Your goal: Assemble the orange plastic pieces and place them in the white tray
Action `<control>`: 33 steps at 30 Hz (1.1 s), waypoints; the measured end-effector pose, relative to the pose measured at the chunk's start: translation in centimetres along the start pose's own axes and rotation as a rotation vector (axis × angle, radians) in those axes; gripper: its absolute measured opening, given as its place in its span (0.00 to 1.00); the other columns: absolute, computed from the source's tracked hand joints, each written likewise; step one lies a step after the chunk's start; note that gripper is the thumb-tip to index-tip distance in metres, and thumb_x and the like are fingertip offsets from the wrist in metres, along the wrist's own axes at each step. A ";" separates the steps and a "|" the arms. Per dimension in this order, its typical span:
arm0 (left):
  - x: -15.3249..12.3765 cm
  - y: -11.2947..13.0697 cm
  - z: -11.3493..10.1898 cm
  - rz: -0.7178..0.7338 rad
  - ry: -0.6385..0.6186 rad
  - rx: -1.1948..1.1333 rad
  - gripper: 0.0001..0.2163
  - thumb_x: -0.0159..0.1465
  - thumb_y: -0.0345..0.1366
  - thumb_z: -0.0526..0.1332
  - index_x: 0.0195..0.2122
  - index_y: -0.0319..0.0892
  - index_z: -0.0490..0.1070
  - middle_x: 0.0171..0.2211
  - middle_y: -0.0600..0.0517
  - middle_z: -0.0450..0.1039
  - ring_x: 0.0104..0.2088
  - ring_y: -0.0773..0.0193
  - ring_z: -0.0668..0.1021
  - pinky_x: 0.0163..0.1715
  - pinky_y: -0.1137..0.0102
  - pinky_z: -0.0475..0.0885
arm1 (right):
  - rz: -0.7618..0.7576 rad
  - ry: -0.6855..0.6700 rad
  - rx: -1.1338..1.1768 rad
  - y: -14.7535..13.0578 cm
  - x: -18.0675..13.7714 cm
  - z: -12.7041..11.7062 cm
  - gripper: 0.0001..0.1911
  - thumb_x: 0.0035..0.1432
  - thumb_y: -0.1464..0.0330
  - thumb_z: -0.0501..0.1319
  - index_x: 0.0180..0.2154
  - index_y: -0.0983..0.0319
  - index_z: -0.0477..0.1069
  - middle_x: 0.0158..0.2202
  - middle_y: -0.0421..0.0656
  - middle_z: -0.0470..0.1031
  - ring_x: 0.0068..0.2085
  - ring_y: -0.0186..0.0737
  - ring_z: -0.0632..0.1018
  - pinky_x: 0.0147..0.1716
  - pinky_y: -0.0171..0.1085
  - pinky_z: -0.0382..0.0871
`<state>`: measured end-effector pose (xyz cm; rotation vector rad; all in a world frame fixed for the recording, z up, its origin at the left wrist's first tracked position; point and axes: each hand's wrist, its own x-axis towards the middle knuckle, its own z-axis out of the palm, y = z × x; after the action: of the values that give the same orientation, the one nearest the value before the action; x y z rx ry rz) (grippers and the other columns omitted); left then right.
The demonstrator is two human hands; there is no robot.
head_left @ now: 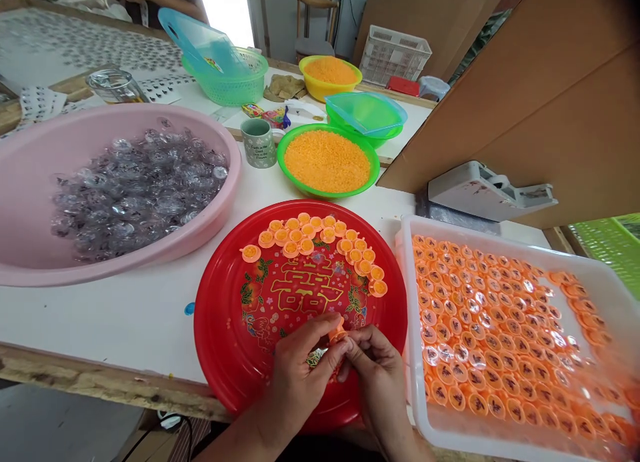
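Observation:
Over the near part of a red patterned tray [220,335], both my hands meet at one small orange plastic toy cup [340,330]. My left hand [300,362] pinches it between thumb and fingers. My right hand [377,369] has its closed fingertips against the piece from the other side, partly hiding it. Along the tray's far side, several orange toy cups on saucers [306,246] form a curved band. To the right, a white plastic bin [417,409] holds rows of orange cups with dark printed clear tops [480,322].
At left stands a pink basin [30,182] of clear round caps [145,189]. Beyond the tray are a green bowl of orange granules [327,161], a mug [259,143] and a tape dispenser [493,190]. Cardboard [540,102] rises at right. Another person's arm [175,2] shows far left.

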<state>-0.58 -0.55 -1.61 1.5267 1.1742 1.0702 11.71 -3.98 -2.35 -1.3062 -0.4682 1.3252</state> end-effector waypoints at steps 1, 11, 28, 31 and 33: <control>0.0 -0.1 0.1 -0.001 0.003 -0.013 0.12 0.60 0.33 0.66 0.46 0.45 0.75 0.37 0.50 0.80 0.35 0.62 0.82 0.39 0.69 0.80 | -0.016 0.012 -0.008 0.0 0.0 0.0 0.09 0.50 0.64 0.71 0.28 0.61 0.74 0.20 0.37 0.74 0.17 0.31 0.73 0.17 0.28 0.68; 0.2 0.3 0.3 -0.016 0.081 0.001 0.12 0.59 0.35 0.68 0.44 0.44 0.74 0.34 0.52 0.80 0.31 0.65 0.82 0.35 0.73 0.79 | -0.197 0.061 -0.235 -0.6 -0.3 0.0 0.06 0.55 0.66 0.67 0.33 0.61 0.75 0.24 0.39 0.76 0.24 0.32 0.74 0.24 0.29 0.71; 1.2 0.7 -0.9 -0.114 -0.174 -0.253 0.06 0.60 0.33 0.65 0.39 0.42 0.74 0.41 0.48 0.76 0.40 0.62 0.80 0.38 0.71 0.78 | -0.254 -0.073 -0.492 -1.2 -0.2 -1.1 0.05 0.62 0.66 0.60 0.35 0.60 0.70 0.26 0.38 0.73 0.25 0.33 0.73 0.25 0.30 0.70; 1.3 1.1 -1.2 -0.199 -0.202 -0.310 0.07 0.61 0.33 0.64 0.40 0.43 0.74 0.37 0.51 0.77 0.36 0.66 0.80 0.35 0.75 0.76 | -0.305 -0.061 -0.564 -1.5 -0.4 -0.6 0.06 0.63 0.65 0.59 0.33 0.60 0.69 0.24 0.37 0.71 0.24 0.33 0.71 0.23 0.30 0.67; 1.4 1.3 -1.4 -0.214 -0.230 -0.299 0.06 0.61 0.33 0.64 0.39 0.43 0.74 0.35 0.53 0.77 0.34 0.67 0.79 0.36 0.76 0.76 | -0.357 -0.038 -0.619 -1.7 -0.5 -0.4 0.06 0.63 0.66 0.58 0.33 0.60 0.69 0.24 0.37 0.70 0.24 0.32 0.71 0.23 0.30 0.66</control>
<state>-1.47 0.85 0.12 1.2248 0.9470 0.8575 12.62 -4.12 -0.74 -1.5982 -1.1462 0.9326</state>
